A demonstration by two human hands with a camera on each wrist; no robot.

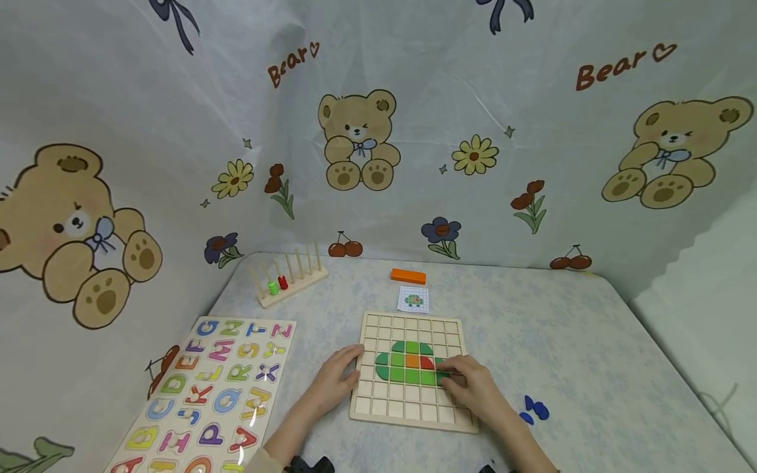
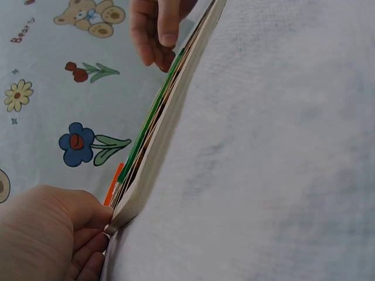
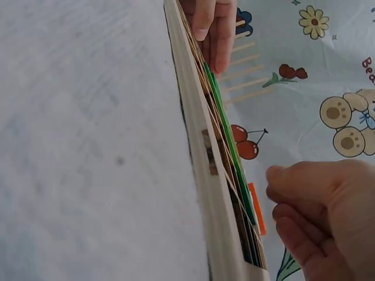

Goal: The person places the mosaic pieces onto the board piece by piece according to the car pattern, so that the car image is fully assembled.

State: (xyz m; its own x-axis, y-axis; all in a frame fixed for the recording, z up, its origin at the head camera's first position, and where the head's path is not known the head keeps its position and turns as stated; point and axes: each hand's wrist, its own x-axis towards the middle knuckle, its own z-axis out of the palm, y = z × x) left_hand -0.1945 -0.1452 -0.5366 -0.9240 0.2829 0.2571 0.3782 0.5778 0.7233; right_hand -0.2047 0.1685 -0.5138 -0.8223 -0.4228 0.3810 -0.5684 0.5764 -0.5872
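Observation:
A wooden grid board (image 1: 408, 410) lies on the table, with green tiles (image 1: 397, 359), an orange tile (image 1: 412, 360) and a red tile (image 1: 426, 363) set in its middle cells. The left hand (image 1: 332, 381) holds the board's left edge; in the left wrist view its fingertips (image 2: 101, 214) are at the board's corner. At the right end of the coloured shape, the right hand (image 1: 471, 386) has its fingertips on dark green tiles, which it partly covers. In the right wrist view, this hand (image 3: 319, 213) has bent fingers, with nothing visible between them.
Several loose blue pieces (image 1: 541, 411) lie to the right. Behind the board are a small picture card (image 1: 413, 299) and an orange block (image 1: 408, 276). A peg stand (image 1: 296, 288) with green and red beads stands back left, and a letter board (image 1: 204, 394) lies left.

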